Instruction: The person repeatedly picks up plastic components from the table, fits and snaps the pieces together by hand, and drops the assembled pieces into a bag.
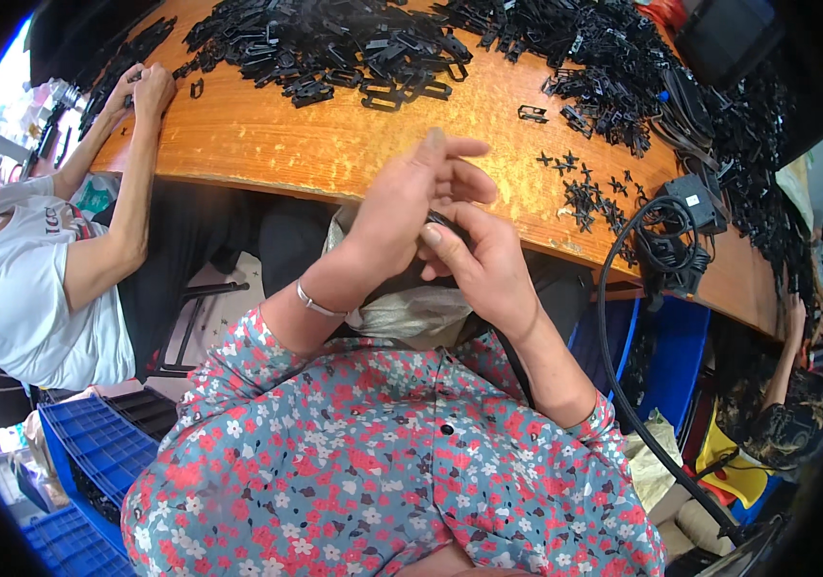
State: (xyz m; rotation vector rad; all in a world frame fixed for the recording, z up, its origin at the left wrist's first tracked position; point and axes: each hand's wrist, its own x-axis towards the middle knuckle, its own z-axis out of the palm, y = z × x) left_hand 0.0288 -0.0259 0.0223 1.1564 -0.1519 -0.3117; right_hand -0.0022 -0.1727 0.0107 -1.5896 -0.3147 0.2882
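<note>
My right hand [490, 264] is closed around a small black plastic part [442, 223], its thumb pressed along the piece. Most of that part is hidden by the fingers, so its full shape does not show. Close beside it, my left hand [409, 204] is raised with its fingers apart and loosely bent, and nothing shows in it. Both hands are over the near edge of the wooden table [267, 144]. Beyond them lies a large heap of black plastic frame-like pieces [334, 48].
Several small black star-shaped parts [584, 202] lie at the right, near a black box with coiled cable [695, 207]. More black pieces [604, 77] are piled at the far right. A person in a white shirt [41, 288] works at left; another person [786, 404] sits at right. Blue crates [99, 442] stand lower left.
</note>
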